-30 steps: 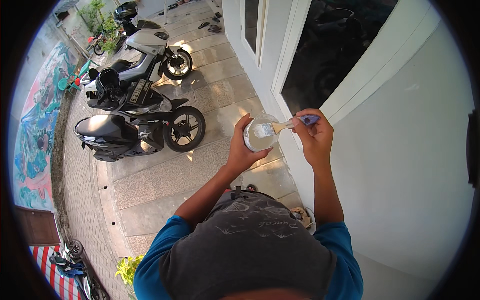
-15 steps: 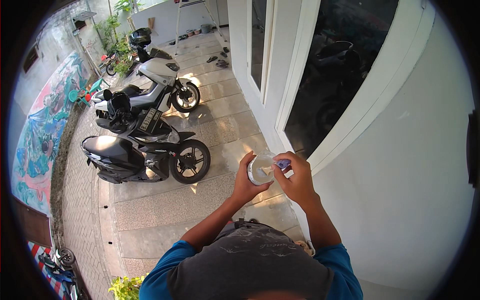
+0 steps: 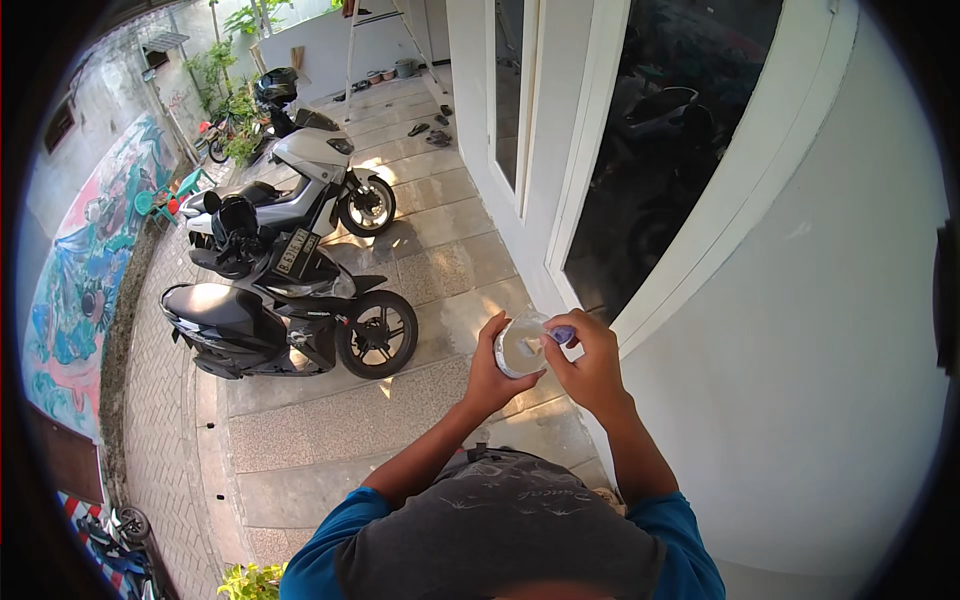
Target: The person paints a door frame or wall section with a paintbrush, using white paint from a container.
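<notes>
While left grip [image 3: 488, 378] curls round white tub [image 3: 504, 360], right grip [image 3: 590, 366] pinches purple brush handle [image 3: 564, 334], brush head [image 3: 529, 346] inside tub.

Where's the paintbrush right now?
In the head view, just right of the middle, the paintbrush is in the right-hand grip, pointing down into the round cup that the left-hand grip holds.
</notes>
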Tool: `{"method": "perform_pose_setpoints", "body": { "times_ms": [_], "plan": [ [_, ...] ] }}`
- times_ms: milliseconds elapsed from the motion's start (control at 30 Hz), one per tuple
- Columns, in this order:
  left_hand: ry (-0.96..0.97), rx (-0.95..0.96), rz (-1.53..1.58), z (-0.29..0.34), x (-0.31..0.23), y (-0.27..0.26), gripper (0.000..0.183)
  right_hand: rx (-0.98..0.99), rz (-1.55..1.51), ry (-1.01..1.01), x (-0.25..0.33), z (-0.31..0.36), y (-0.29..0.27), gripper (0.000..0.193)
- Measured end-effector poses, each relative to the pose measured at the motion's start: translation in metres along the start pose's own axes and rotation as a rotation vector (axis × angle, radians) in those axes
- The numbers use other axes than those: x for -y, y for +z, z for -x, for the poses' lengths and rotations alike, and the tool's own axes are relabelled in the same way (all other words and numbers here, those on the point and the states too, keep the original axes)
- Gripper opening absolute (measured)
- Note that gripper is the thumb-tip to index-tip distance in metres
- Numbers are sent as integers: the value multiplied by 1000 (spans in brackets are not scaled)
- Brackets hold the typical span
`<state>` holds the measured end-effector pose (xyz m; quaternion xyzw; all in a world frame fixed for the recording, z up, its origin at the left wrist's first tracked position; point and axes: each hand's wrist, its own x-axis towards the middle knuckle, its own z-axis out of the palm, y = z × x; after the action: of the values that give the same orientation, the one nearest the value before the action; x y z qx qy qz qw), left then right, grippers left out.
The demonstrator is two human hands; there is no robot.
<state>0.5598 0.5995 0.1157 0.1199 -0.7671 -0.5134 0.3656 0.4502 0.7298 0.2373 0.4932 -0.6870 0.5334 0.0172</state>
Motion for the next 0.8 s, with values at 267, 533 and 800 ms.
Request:
{"method": "perform_pose_setpoints", "body": {
  "times_ms": [267,533,800],
  "plan": [
    [-25,47,71,-4,10,10,112,-84,15,46,-8,4,-5,15],
    [-53,101,88,-16,15,22,111,-188,-96,141,-23,9,-16,12],
    [-24,230,201,-44,38,47,112,-399,-121,287,-41,17,-24,13]
  ]
}}
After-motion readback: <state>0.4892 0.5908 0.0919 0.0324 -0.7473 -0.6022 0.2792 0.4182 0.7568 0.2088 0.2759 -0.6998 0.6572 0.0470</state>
